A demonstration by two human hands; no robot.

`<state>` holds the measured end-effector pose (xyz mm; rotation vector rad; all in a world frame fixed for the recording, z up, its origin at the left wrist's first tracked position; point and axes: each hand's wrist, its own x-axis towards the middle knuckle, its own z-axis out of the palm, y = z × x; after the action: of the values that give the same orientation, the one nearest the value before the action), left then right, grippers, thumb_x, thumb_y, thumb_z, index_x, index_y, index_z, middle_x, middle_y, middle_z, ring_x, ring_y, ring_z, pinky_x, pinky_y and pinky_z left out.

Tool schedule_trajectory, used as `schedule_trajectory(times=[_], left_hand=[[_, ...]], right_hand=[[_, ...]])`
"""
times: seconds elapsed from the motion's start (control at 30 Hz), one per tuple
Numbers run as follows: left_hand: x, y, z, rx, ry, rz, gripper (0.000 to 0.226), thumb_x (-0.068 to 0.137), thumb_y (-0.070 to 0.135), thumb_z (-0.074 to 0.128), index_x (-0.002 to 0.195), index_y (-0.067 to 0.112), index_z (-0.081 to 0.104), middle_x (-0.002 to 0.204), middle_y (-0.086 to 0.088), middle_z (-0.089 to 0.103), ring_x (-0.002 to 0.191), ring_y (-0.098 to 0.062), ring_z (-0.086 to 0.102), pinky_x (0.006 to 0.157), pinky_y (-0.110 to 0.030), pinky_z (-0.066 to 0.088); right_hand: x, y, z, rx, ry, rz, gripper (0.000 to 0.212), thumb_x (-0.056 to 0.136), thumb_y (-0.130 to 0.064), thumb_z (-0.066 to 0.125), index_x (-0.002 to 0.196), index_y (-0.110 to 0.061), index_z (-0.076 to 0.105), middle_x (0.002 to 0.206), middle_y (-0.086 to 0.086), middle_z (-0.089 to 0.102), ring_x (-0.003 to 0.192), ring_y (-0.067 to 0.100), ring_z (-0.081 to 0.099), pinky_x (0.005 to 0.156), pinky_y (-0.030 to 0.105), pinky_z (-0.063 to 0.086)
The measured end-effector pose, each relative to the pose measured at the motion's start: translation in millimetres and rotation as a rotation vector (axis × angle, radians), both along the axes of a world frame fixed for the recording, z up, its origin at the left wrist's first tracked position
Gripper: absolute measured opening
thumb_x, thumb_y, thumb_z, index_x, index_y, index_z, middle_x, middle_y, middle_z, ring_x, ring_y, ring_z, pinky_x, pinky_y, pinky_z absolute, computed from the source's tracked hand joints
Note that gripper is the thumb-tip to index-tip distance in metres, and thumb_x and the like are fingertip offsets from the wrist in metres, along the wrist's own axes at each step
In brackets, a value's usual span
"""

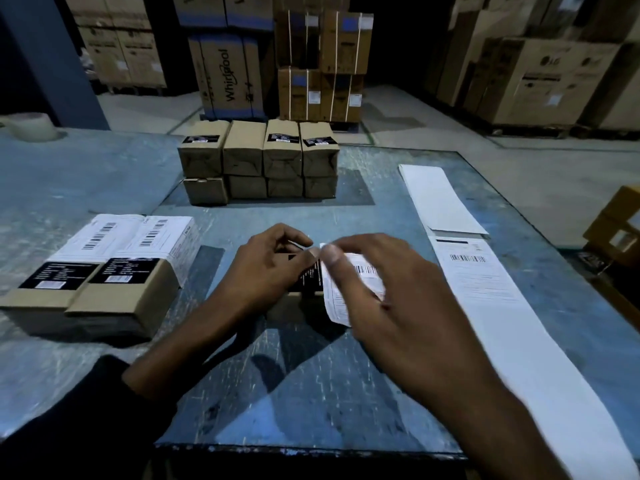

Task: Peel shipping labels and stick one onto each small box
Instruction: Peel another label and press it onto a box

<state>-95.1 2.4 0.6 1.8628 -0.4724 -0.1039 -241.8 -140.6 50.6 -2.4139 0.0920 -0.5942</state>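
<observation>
Mid-task: left hand [268,265] grips a small box [304,289] at desk [311,393] centre; right hand [381,289] pinches a peeled label [349,285] over it w/ thumb, not yet stuck. 2 labelled boxes [114,271] near left. Far stack [259,161] shows 8 boxes, apparently w/o shipping labels. Liner strip [485,292] right, 1 label visible.

Bare desk [304,386] lies open at lower centre of the frame, and again in a band across the middle. Blocking the upper centre stands a two-tier stack of small boxes [259,161]. Two labelled boxes [104,275] occupy the left. A long label strip [485,285] runs down the right side. A tape roll [31,126] sits upper left.
</observation>
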Motion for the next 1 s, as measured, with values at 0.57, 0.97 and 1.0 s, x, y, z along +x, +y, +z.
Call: schedule_trajectory(times=[0.57,0.97,1.0], left_hand=[[-17.2,3.1,-12.4,-0.148,0.024,0.086,0.012,0.102,0.021,0.065,0.103,0.032,0.069,0.090,0.009,0.075,0.086,-0.014,0.075,0.070,-0.039,0.061],[-18.1,6.8,-8.4,-0.144,-0.023,0.036,0.026,0.085,0.025,0.061,0.109,0.023,0.068,0.091,0.000,0.076,0.085,-0.019,0.074,0.073,-0.037,0.058],[-17.5,6.9,-8.9,-0.142,-0.026,0.033,0.024,0.086,0.025,0.061,0.109,0.023,0.068,0.091,0.000,0.076,0.084,-0.019,0.074,0.072,-0.036,0.057]], right_hand=[[-1.2,-30.8,-40.8,-0.273,0.451,-0.124,0.106,0.078,-0.088,-0.020,0.170,-0.035,-0.006,0.176,-0.020,-0.011,0.155,-0.007,-0.024,0.132,0.036,-0.011],[21.8,16.9,-21.3,-0.243,0.338,0.133,0.092,0.092,-0.081,-0.002,0.168,-0.034,0.019,0.176,-0.018,0.011,0.158,-0.007,-0.004,0.126,0.022,-0.006],[22.2,15.8,-26.9,-0.290,0.338,0.143,0.090,0.094,-0.081,-0.003,0.168,-0.034,0.019,0.177,-0.018,0.011,0.158,-0.008,-0.005,0.126,0.022,-0.008]])
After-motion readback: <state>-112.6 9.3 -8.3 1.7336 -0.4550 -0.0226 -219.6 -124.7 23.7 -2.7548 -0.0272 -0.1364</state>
